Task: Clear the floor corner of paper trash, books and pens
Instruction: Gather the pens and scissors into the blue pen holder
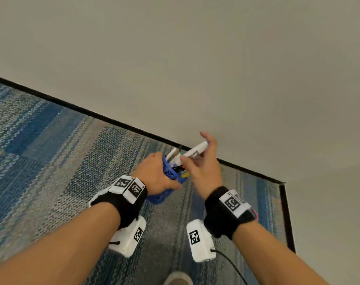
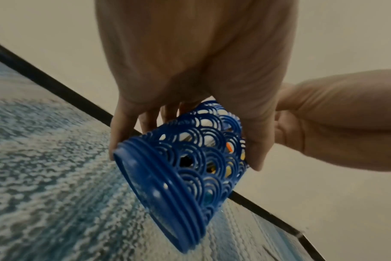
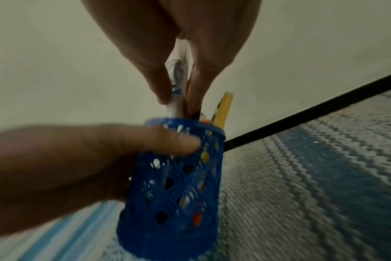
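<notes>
My left hand [image 1: 156,173] grips a blue openwork pen holder [image 1: 170,177], held above the carpet and tilted toward the wall. The holder [image 2: 190,169] shows its ribbed base in the left wrist view, with my left fingers [image 2: 252,141] wrapped round it. Several pens stand inside it, a yellow one [image 3: 222,109] sticking out of the rim. My right hand [image 1: 203,163] pinches a white pen [image 1: 195,152] between thumb and fingers. The white pen's [image 3: 176,91] lower end sits at the mouth of the holder [image 3: 174,185].
Blue-grey patterned carpet [image 1: 51,151] meets a plain beige wall [image 1: 195,58] along a black baseboard [image 1: 113,122]. The baseboard turns a corner [image 1: 282,184] at the right. A shoe tip [image 1: 179,278] shows at the bottom edge.
</notes>
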`<state>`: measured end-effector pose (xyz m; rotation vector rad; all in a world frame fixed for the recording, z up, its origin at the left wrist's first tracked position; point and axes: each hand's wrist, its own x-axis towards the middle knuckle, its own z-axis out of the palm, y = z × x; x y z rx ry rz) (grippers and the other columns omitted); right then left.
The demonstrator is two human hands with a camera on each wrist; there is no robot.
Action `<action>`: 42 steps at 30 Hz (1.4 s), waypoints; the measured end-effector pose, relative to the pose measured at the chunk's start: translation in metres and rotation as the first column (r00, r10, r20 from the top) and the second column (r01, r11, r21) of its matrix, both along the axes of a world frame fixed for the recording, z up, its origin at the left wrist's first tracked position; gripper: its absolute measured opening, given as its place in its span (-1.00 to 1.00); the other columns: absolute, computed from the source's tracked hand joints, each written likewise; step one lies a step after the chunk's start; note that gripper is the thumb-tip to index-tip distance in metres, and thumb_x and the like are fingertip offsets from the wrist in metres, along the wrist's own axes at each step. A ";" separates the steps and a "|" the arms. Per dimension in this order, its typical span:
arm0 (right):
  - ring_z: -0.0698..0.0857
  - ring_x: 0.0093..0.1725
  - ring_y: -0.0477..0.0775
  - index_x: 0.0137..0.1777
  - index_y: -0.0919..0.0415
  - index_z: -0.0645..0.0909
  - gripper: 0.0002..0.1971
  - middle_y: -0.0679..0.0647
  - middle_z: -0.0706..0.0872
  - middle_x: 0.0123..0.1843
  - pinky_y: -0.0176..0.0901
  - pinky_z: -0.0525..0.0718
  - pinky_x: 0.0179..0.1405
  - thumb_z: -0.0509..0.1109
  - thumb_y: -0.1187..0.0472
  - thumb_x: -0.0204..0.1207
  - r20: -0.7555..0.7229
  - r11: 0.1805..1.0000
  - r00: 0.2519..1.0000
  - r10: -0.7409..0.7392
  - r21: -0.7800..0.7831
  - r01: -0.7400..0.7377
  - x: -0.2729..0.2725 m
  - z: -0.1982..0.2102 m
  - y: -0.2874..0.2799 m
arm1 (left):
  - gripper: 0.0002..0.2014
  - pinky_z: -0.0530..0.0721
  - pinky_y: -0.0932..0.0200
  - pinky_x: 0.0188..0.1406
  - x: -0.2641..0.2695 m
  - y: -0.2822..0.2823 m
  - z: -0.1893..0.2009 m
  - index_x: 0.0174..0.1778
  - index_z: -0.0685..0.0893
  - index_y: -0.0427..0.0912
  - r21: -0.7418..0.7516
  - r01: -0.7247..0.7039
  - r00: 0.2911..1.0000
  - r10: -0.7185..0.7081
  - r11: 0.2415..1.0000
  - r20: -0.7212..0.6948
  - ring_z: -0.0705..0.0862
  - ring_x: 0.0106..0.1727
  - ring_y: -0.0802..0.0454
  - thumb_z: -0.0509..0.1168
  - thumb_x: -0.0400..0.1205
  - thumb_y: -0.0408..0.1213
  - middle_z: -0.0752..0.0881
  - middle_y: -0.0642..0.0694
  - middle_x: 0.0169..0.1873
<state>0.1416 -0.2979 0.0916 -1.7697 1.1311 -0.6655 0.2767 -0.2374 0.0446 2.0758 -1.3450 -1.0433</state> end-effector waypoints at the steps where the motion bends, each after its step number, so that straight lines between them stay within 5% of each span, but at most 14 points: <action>1: 0.79 -0.17 0.04 0.43 -0.21 0.24 -0.33 0.09 0.75 -0.17 0.13 0.77 -0.02 0.46 0.29 0.45 -0.086 0.999 0.996 -0.017 -0.039 0.014 -0.009 -0.008 0.003 | -0.36 0.47 0.06 -0.30 -0.011 -0.004 -0.001 -0.06 0.45 -0.10 -0.009 0.014 1.000 -0.014 1.000 -0.007 0.56 -0.19 -0.03 0.56 0.16 0.18 0.56 -0.07 -0.13; 6: 0.61 0.09 -0.07 0.50 0.05 0.43 -0.52 0.05 0.54 0.16 -0.18 0.61 0.19 0.29 0.02 0.59 -0.223 0.970 0.973 -0.060 -0.245 0.003 -0.062 -0.043 0.009 | -0.36 0.44 0.10 -0.28 -0.050 -0.017 -0.019 -0.04 0.46 -0.12 -0.006 0.059 0.998 -0.059 0.998 0.009 0.57 -0.16 -0.07 0.59 0.19 0.16 0.55 -0.08 -0.15; 9: 0.63 0.10 0.07 0.40 0.17 0.51 -0.61 0.11 0.54 0.16 -0.01 0.62 0.18 0.31 0.10 0.61 -0.281 0.924 0.926 -0.252 -0.354 0.145 -0.126 -0.065 -0.017 | -0.34 0.40 0.11 -0.32 -0.066 -0.021 -0.027 -0.02 0.47 -0.11 0.041 0.092 0.995 -0.093 0.995 0.023 0.53 -0.21 -0.05 0.57 0.21 0.22 0.55 -0.09 -0.14; 11: 0.55 0.28 0.29 0.48 0.19 0.43 -0.52 0.25 0.52 0.31 0.19 0.53 0.31 0.32 0.09 0.59 -0.594 0.933 0.734 -0.330 -0.322 0.159 -0.176 -0.089 -0.036 | -0.35 0.42 0.09 -0.28 -0.074 -0.026 -0.027 0.00 0.47 -0.13 0.086 0.110 0.994 -0.111 0.990 0.014 0.52 -0.19 -0.05 0.56 0.25 0.23 0.53 -0.07 -0.13; 13: 0.35 0.49 0.36 0.64 0.02 0.16 -0.34 0.23 0.26 0.58 0.27 0.41 0.39 0.29 -0.03 0.58 -0.881 0.978 0.433 -0.188 -0.128 0.164 -0.219 -0.111 -0.040 | -0.33 0.49 0.09 -0.22 -0.079 -0.029 -0.026 0.01 0.50 -0.13 0.098 0.095 0.995 -0.093 0.991 -0.019 0.58 -0.14 -0.05 0.56 0.23 0.27 0.59 -0.07 -0.10; 15: 0.29 0.53 0.37 0.67 -0.14 0.03 -0.30 0.16 0.11 0.65 0.32 0.40 0.41 0.26 -0.10 0.60 -0.940 0.985 0.337 -0.058 0.000 0.171 -0.250 -0.128 -0.033 | -0.29 0.54 0.08 -0.16 -0.082 -0.033 -0.027 0.04 0.53 -0.13 0.108 0.094 0.996 -0.093 0.990 -0.017 0.62 -0.07 -0.07 0.56 0.19 0.29 0.63 -0.07 -0.05; 21: 0.61 0.07 0.46 0.29 0.33 0.53 -0.56 0.40 0.56 0.10 0.23 0.63 0.00 0.28 -0.01 0.59 -0.846 0.971 0.477 -0.240 -0.218 0.100 -0.253 -0.141 -0.024 | -0.18 0.55 0.06 0.01 -0.082 -0.038 -0.034 0.28 0.48 -0.15 0.134 0.123 0.991 -0.128 0.983 0.034 0.58 0.07 -0.12 0.57 0.24 0.25 0.60 -0.13 0.15; 24: 0.69 0.02 0.46 0.14 0.38 0.54 -0.60 0.44 0.69 0.05 0.19 0.62 -0.03 0.10 0.00 0.71 -0.771 0.923 0.517 -0.371 -0.246 0.296 -0.238 -0.128 -0.029 | -0.14 0.54 0.01 0.10 -0.082 -0.037 -0.038 0.34 0.46 -0.18 0.140 0.137 0.987 -0.147 0.981 0.059 0.56 0.14 -0.16 0.56 0.25 0.25 0.57 -0.15 0.20; 26: 0.74 -0.05 0.40 0.16 0.24 0.54 -0.54 0.37 0.74 0.02 0.17 0.70 -0.05 0.03 -0.14 0.69 -0.633 0.885 0.637 -0.441 -0.187 0.427 -0.230 -0.110 -0.036 | -0.15 0.55 -0.02 0.13 -0.082 -0.038 -0.040 0.32 0.47 -0.16 0.139 0.155 0.983 -0.166 0.978 0.077 0.54 0.14 -0.15 0.55 0.25 0.28 0.56 -0.14 0.20; 28: 0.77 -0.28 0.27 0.14 0.13 0.54 -0.63 0.22 0.76 -0.08 0.11 0.77 -0.25 0.07 -0.14 0.69 -0.305 0.877 0.828 -0.470 -0.060 0.476 -0.212 -0.081 -0.038 | -0.15 0.58 -0.04 0.16 -0.082 -0.040 -0.042 0.30 0.47 -0.11 0.133 0.166 0.978 -0.180 0.977 0.106 0.54 0.14 -0.13 0.54 0.22 0.30 0.56 -0.11 0.19; 30: 0.70 -0.45 0.14 0.16 0.17 0.54 -0.78 0.15 0.75 -0.17 -0.04 0.75 -0.42 0.16 0.07 0.71 -0.093 0.919 0.914 -0.394 -0.019 0.394 -0.193 -0.052 -0.038 | -0.09 0.60 -0.12 0.20 -0.083 -0.042 -0.042 0.37 0.44 -0.07 0.122 0.160 0.977 -0.175 0.980 0.123 0.55 0.18 -0.16 0.53 0.18 0.33 0.55 -0.10 0.22; 34: 0.57 -0.56 0.04 0.19 0.12 0.63 -0.81 0.07 0.73 -0.32 -0.18 0.59 -0.55 0.24 0.17 0.69 -0.130 0.989 0.982 -0.136 -0.069 0.128 -0.165 -0.016 -0.037 | -0.03 0.61 -0.16 0.22 -0.083 -0.047 -0.026 0.44 0.42 -0.08 0.074 0.157 0.976 -0.166 0.985 0.144 0.56 0.21 -0.20 0.57 0.17 0.26 0.55 -0.13 0.25; 37: 0.61 -0.55 -0.06 0.22 0.04 0.66 -0.79 0.01 0.73 -0.36 -0.20 0.64 -0.42 0.29 0.14 0.66 -0.352 0.987 0.931 0.100 -0.083 -0.138 -0.145 0.003 -0.036 | -0.02 0.61 -0.16 0.22 -0.080 -0.032 0.006 0.46 0.42 -0.09 0.026 0.096 0.989 -0.098 0.995 0.115 0.56 0.21 -0.20 0.59 0.15 0.19 0.55 -0.13 0.24; 42: 0.76 -0.23 0.06 0.19 0.15 0.70 -0.76 0.11 0.66 -0.01 0.04 0.77 -0.11 0.28 0.30 0.62 -0.223 0.987 0.961 0.163 0.030 -0.160 -0.116 0.081 -0.021 | -0.04 0.64 -0.17 0.15 -0.085 0.017 0.088 0.37 0.48 0.04 0.031 -0.043 0.999 0.043 0.999 -0.024 0.60 0.19 -0.10 0.47 0.00 0.29 0.59 0.00 0.16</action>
